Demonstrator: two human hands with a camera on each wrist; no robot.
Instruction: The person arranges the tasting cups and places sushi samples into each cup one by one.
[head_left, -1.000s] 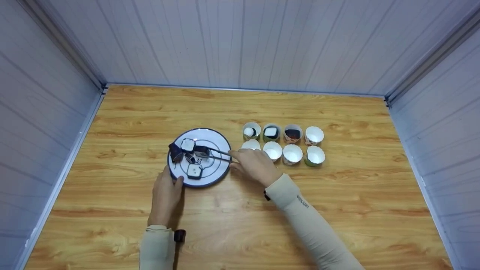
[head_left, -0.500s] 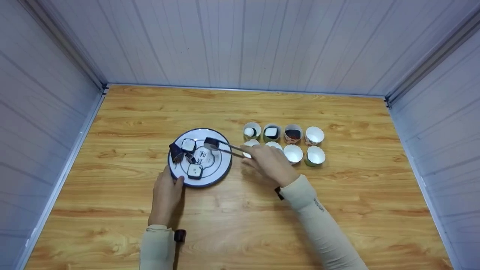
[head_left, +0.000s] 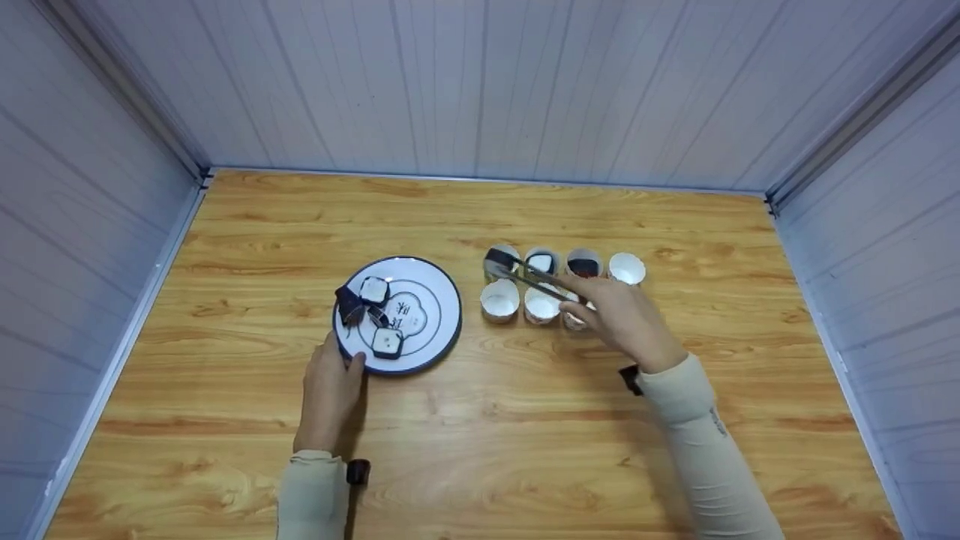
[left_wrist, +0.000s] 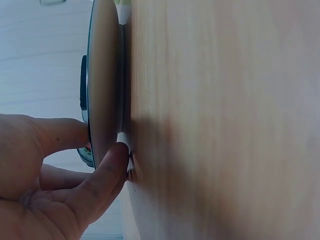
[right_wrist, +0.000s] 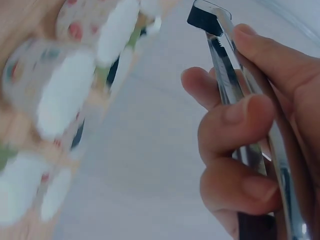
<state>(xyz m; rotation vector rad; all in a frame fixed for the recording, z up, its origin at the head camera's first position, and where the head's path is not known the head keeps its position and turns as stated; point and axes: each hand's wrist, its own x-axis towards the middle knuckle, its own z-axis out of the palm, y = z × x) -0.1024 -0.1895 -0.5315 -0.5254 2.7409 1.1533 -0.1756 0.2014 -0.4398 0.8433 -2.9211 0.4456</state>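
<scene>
My left hand [head_left: 328,394] pinches the near-left rim of a white, blue-edged plate [head_left: 439,322], thumb above and fingers underneath in the left wrist view. On the plate lie two white-topped sushi pieces [head_left: 388,343], a dark cone-shaped piece [head_left: 349,306] and a small dark piece [head_left: 379,316]. My right hand [head_left: 626,319] grips metal tongs [right_wrist: 225,65], fingers curled round them. A black-and-white sushi piece [right_wrist: 202,19] is clamped in their tips. In the head view, that piece is over the back-left paper cup [head_left: 513,250], covering most of its opening.
Paper cups stand in two rows right of the plate. A white-topped piece [head_left: 541,262] sits in the second back cup, a dark piece [head_left: 583,267] in the third. My right hand hides part of the front row. Pale panels [head_left: 480,90] enclose the wooden table [head_left: 465,450].
My right hand has moved right, lifting the sushi piece off the plate and carrying it in the tongs to the back-left cup. My left hand stays on the plate's rim.
</scene>
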